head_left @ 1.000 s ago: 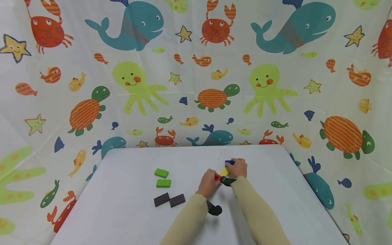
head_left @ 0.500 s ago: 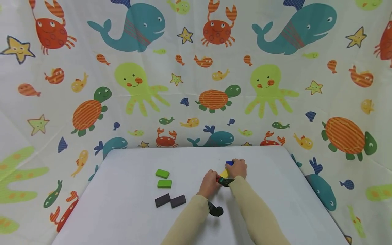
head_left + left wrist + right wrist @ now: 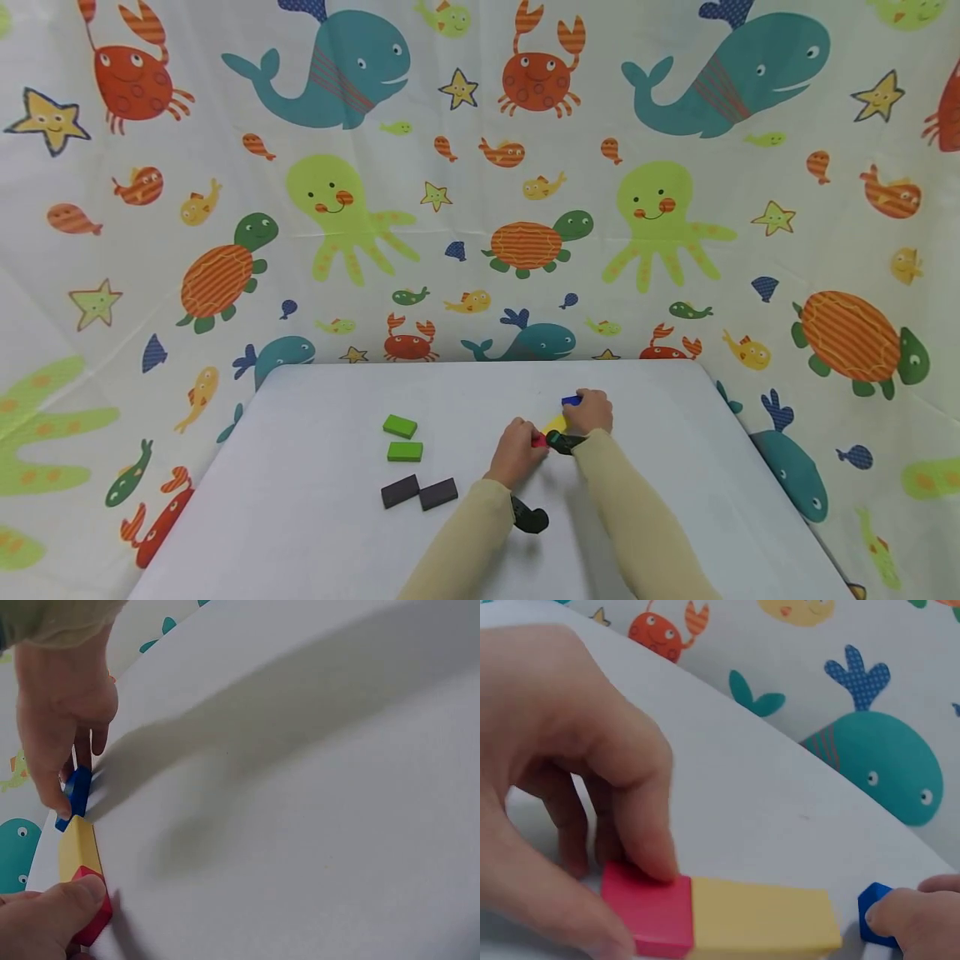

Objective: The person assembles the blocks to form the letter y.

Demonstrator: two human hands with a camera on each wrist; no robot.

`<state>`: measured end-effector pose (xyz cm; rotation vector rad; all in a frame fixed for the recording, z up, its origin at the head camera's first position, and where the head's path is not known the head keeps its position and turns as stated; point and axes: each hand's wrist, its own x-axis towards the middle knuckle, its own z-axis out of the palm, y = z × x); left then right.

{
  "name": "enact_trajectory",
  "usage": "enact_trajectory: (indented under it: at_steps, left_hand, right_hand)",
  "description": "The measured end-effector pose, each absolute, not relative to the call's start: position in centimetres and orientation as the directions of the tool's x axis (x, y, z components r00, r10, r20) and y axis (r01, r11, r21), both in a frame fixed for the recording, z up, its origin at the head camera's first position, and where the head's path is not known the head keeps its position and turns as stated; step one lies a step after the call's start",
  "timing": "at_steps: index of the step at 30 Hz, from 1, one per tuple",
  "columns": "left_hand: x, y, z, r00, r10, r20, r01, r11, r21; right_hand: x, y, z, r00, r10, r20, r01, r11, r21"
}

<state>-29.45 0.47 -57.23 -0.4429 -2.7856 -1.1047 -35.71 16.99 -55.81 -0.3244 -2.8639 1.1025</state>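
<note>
My left hand (image 3: 516, 452) pinches a red block (image 3: 649, 909) between thumb and fingers on the white table. A yellow block (image 3: 765, 915) lies end to end with the red one, its near end against it. My right hand (image 3: 594, 411) grips a small blue block (image 3: 78, 793) just past the yellow block's far end. The right wrist view shows a narrow gap between yellow and blue. In the head view, the right hand and its wrist camera partly cover the yellow and blue blocks.
Left of the hands lie two green blocks, an upper one (image 3: 400, 426) and a lower one (image 3: 405, 451). Nearer the front are two dark blocks, one (image 3: 401, 491) almost touching the other (image 3: 438, 494). A sea-animal curtain (image 3: 450, 200) hangs behind the white table (image 3: 300, 550).
My right hand has shifted slightly to the right with the blue block. The left hand stays on the red block. The head view has drifted a little.
</note>
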Motion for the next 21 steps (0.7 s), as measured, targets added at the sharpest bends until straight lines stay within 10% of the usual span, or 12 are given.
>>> enact_trajectory:
  at_steps: [21]
  left_hand:
    - [-29.7, 0.7, -57.9, -0.964, 0.209, 0.166, 0.266, 0.706, 0.656]
  right_hand:
    - [-34.9, 20.8, -58.5, -0.980, 0.190, 0.060, 0.087, 0.680, -0.728]
